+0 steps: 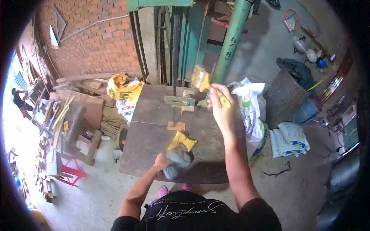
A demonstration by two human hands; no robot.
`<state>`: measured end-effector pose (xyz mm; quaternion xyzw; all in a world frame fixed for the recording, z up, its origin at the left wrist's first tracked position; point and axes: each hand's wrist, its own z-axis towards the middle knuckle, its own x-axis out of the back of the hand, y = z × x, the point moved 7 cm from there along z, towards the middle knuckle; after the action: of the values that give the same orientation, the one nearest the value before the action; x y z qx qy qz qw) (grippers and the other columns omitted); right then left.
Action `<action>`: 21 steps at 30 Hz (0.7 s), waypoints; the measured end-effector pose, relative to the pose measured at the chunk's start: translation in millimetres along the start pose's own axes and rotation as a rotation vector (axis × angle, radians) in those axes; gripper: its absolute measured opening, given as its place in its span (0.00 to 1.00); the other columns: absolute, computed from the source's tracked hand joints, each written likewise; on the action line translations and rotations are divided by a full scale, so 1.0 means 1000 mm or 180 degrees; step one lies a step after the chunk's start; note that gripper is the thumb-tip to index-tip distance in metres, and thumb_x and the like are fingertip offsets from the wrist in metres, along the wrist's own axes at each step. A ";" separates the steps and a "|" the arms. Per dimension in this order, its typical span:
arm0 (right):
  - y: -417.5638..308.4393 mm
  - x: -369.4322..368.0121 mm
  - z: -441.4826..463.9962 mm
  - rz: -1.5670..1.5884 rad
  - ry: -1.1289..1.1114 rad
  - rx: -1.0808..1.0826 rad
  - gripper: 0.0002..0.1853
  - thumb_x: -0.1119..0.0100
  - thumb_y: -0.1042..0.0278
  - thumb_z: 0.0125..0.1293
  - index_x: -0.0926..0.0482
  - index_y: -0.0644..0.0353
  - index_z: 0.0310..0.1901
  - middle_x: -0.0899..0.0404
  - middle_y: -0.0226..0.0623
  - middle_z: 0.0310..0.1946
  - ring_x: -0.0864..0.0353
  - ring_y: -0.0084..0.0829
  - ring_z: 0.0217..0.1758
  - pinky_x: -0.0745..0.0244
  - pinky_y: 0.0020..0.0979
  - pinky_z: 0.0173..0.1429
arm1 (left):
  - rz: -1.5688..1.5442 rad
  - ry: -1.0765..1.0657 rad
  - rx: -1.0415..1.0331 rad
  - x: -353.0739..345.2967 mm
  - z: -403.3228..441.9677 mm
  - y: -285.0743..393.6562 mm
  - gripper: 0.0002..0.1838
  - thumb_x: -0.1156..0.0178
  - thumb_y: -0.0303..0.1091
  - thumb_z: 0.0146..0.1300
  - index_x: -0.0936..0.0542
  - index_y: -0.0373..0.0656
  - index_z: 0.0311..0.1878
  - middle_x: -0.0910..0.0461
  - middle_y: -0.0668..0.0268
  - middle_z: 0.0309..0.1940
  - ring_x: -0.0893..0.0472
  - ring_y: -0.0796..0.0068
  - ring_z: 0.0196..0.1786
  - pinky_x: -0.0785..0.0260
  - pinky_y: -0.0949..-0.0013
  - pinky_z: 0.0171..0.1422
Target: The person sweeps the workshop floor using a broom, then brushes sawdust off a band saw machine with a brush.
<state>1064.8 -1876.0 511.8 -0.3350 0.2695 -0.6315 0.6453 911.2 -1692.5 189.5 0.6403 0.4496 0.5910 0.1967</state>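
Note:
A paintbrush (pixel 204 81) with a yellow handle and pale, worn bristles is raised over the far part of a brown metal saw table (pixel 148 127). My right hand (pixel 222 107) is closed around its handle, bristles pointing up and left. Near the table's front edge, my left hand (pixel 161 161) grips the left side of a soft grey and yellow bundle (pixel 178 161), which looks like work gloves. Part of the left fingers is hidden by the grey material. Beyond the bundle, a small wooden piece (pixel 176 126) lies at the table slot.
A vertical band saw blade (pixel 175 54) rises behind a guide block (pixel 188 101). A yellow sack (pixel 125 90) sits left of the table; a white sack (pixel 250 104) stands right. Scrap wood (pixel 63 111) and a red stool (pixel 73 171) are farther left. Filled bags (pixel 291 140) lie on the floor.

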 end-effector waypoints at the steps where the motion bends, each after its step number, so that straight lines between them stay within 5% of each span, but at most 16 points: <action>1: 0.006 -0.012 0.014 0.0061 -0.0208 -0.0138 0.07 0.50 0.69 0.62 0.26 0.60 0.38 0.25 0.32 0.21 0.26 0.16 0.19 0.33 0.18 0.19 | 0.0043 0.0128 0.0010 0.006 -0.004 -0.012 0.32 0.32 0.35 0.36 0.30 0.37 0.48 0.23 0.52 0.39 0.24 0.60 0.46 0.32 0.65 0.49; 6: 0.062 -0.056 0.049 -0.0798 -0.1301 -0.0605 0.06 0.50 0.69 0.57 0.27 0.62 0.32 0.24 0.35 0.19 0.25 0.21 0.19 0.31 0.22 0.21 | 0.0440 0.0363 0.0534 0.013 -0.032 -0.097 0.31 0.35 0.36 0.35 0.30 0.39 0.48 0.24 0.49 0.40 0.25 0.54 0.46 0.32 0.59 0.48; 8: 0.037 -0.040 0.060 -0.1377 -0.1004 0.0205 0.07 0.50 0.69 0.55 0.28 0.63 0.30 0.25 0.38 0.17 0.24 0.24 0.18 0.31 0.25 0.21 | 0.0262 0.0512 0.0552 0.021 -0.049 -0.094 0.29 0.36 0.35 0.36 0.29 0.37 0.46 0.24 0.49 0.38 0.25 0.54 0.45 0.33 0.58 0.48; 14: 0.040 -0.055 0.055 -0.0556 -0.1061 -0.0288 0.06 0.51 0.68 0.58 0.28 0.61 0.31 0.28 0.31 0.14 0.27 0.21 0.15 0.34 0.22 0.16 | 0.0105 0.0744 0.0600 0.020 -0.055 -0.081 0.28 0.34 0.36 0.33 0.28 0.35 0.41 0.26 0.48 0.38 0.26 0.51 0.43 0.33 0.60 0.46; 16: 0.066 -0.055 0.044 -0.0478 -0.1230 -0.0916 0.08 0.50 0.64 0.60 0.30 0.58 0.29 0.27 0.31 0.19 0.26 0.23 0.19 0.30 0.23 0.19 | 0.0489 0.0981 0.0419 0.019 -0.052 -0.094 0.30 0.31 0.38 0.30 0.28 0.36 0.41 0.30 0.50 0.43 0.30 0.52 0.46 0.35 0.60 0.49; 18: 0.057 -0.033 0.050 -0.0988 -0.0963 -0.0846 0.06 0.49 0.67 0.58 0.29 0.60 0.28 0.26 0.35 0.17 0.24 0.29 0.20 0.30 0.27 0.22 | 0.0677 0.1148 0.0133 0.018 -0.052 -0.108 0.31 0.31 0.38 0.28 0.27 0.36 0.40 0.31 0.51 0.44 0.32 0.52 0.48 0.37 0.59 0.51; 19: 0.036 -0.023 0.055 -0.1574 -0.0866 0.0120 0.06 0.49 0.69 0.56 0.29 0.62 0.27 0.25 0.39 0.17 0.23 0.34 0.22 0.30 0.31 0.26 | 0.0841 0.1294 -0.0129 0.022 -0.053 -0.096 0.32 0.30 0.39 0.27 0.27 0.37 0.40 0.33 0.53 0.45 0.35 0.53 0.49 0.39 0.59 0.53; 21: 0.031 -0.019 0.052 -0.1215 -0.0746 0.0026 0.06 0.49 0.69 0.56 0.29 0.62 0.27 0.25 0.41 0.18 0.23 0.35 0.22 0.30 0.32 0.28 | 0.0891 0.1343 -0.0080 0.026 -0.057 -0.088 0.33 0.29 0.40 0.25 0.27 0.37 0.40 0.32 0.54 0.44 0.36 0.53 0.50 0.40 0.59 0.53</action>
<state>1123.2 -1853.3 519.6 -0.4485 0.1218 -0.7000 0.5423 825.1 -1641.8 148.7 0.5563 0.3802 0.7385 0.0228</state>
